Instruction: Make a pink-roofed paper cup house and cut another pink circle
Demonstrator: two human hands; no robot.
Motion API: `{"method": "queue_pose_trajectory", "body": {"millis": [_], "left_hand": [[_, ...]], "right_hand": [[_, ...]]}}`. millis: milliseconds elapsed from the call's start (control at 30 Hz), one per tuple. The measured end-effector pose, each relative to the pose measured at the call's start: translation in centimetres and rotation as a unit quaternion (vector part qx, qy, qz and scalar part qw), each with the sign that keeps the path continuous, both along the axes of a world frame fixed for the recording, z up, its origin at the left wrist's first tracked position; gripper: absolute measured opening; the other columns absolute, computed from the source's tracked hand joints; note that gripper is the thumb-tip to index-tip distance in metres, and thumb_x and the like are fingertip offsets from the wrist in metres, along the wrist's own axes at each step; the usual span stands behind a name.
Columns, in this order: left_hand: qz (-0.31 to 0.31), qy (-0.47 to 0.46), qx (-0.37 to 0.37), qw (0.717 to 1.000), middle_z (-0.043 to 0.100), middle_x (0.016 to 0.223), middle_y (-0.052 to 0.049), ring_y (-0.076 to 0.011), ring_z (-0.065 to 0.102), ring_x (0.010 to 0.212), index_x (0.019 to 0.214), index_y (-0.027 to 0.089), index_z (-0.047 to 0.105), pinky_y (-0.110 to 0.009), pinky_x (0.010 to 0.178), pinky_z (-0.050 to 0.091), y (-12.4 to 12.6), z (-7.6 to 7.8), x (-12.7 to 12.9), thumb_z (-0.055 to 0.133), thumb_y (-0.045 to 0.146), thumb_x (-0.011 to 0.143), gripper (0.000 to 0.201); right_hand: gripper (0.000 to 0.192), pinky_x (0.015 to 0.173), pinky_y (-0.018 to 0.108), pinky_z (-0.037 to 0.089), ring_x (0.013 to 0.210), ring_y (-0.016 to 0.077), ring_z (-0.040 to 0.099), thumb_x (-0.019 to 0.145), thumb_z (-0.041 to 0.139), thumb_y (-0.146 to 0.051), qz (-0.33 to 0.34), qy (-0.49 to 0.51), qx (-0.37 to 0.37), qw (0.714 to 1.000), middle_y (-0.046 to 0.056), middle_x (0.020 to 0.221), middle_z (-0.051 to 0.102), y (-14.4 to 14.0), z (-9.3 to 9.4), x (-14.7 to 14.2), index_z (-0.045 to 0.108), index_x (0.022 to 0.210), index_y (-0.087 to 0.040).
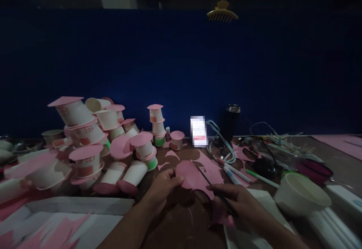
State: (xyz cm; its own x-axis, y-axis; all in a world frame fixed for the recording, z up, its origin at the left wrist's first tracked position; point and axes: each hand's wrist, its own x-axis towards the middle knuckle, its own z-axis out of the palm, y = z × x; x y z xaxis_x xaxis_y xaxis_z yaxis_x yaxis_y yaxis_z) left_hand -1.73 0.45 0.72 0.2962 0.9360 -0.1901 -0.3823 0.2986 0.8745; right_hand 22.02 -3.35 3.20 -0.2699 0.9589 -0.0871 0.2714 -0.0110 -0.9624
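Note:
My left hand [162, 189] pinches the left edge of a pink paper piece [190, 176], rounded on its left side, just above the brown table [181, 222]. My right hand [239, 203] grips dark scissors [207, 181], whose blades reach up and left across the pink paper. More pink paper lies under and beyond the piece. The light is dim and small details are hard to make out.
A heap of white paper cups with pink round lids [90, 147] fills the left. A white bowl [301, 194], pens [236, 173], cables [223, 143], a dark flask [232, 122] and pink scraps [51, 234] on white sheets lie around. A blue wall [181, 64] stands behind.

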Motion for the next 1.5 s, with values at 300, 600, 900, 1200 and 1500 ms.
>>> {"method": "queue_pose_trajectory", "body": {"millis": [300, 600, 900, 1200, 1500], "left_hand": [[-0.007, 0.002, -0.009, 1.000, 0.073, 0.085, -0.010, -0.0199, 0.069, 0.075, 0.099, 0.011, 0.067, -0.030, 0.071, 0.053, -0.24, 0.50, 0.10, 0.082, 0.028, 0.063, 0.042], [-0.008, -0.006, -0.006, 1.000, 0.073, 0.083, -0.009, -0.0187, 0.069, 0.071, 0.096, 0.011, 0.066, -0.029, 0.069, 0.054, -0.20, -0.01, 0.07, 0.081, 0.026, 0.064, 0.038], [0.002, 0.003, -0.015, 1.000, 0.072, 0.077, -0.007, -0.0164, 0.067, 0.065, 0.092, 0.011, 0.065, -0.027, 0.064, 0.053, -0.28, 0.71, 0.23, 0.081, 0.025, 0.063, 0.035], [0.000, 0.005, -0.011, 1.000, 0.073, 0.083, -0.010, -0.0170, 0.068, 0.069, 0.096, 0.010, 0.065, -0.027, 0.066, 0.053, -0.35, 0.16, 0.09, 0.079, 0.023, 0.067, 0.035], [-0.005, 0.005, -0.012, 1.000, 0.073, 0.083, -0.010, -0.0184, 0.068, 0.070, 0.096, 0.010, 0.065, -0.028, 0.068, 0.053, -0.39, 0.42, 0.19, 0.081, 0.025, 0.064, 0.038]], "right_hand": [[0.045, 0.059, 0.023, 0.048, 0.062, 0.0145, 0.057, 0.071, 0.074, -0.048, -0.001, -0.004, -0.002, 1.000, 0.004, 0.077, 0.070, 0.05, -0.33, 0.16, 0.076, 0.106, -0.019], [0.044, 0.059, 0.024, 0.048, 0.063, 0.0162, 0.058, 0.072, 0.073, -0.049, -0.010, -0.012, 0.001, 1.000, 0.004, 0.075, 0.069, -0.08, -0.09, -0.05, 0.076, 0.105, -0.019], [0.047, 0.059, 0.024, 0.048, 0.064, 0.0162, 0.059, 0.072, 0.072, -0.049, -0.009, -0.011, 0.002, 1.000, 0.005, 0.078, 0.069, -0.14, 0.10, -0.04, 0.076, 0.105, -0.018], [0.040, 0.063, 0.024, 0.050, 0.065, 0.0152, 0.059, 0.073, 0.073, -0.046, -0.003, -0.004, 0.004, 1.000, 0.004, 0.078, 0.070, 0.05, -0.07, 0.09, 0.076, 0.103, -0.020], [0.044, 0.056, 0.021, 0.048, 0.061, 0.0133, 0.057, 0.074, 0.072, -0.047, 0.000, -0.022, 0.003, 1.000, 0.004, 0.078, 0.069, -0.06, 0.05, 0.02, 0.075, 0.107, -0.019]]}}
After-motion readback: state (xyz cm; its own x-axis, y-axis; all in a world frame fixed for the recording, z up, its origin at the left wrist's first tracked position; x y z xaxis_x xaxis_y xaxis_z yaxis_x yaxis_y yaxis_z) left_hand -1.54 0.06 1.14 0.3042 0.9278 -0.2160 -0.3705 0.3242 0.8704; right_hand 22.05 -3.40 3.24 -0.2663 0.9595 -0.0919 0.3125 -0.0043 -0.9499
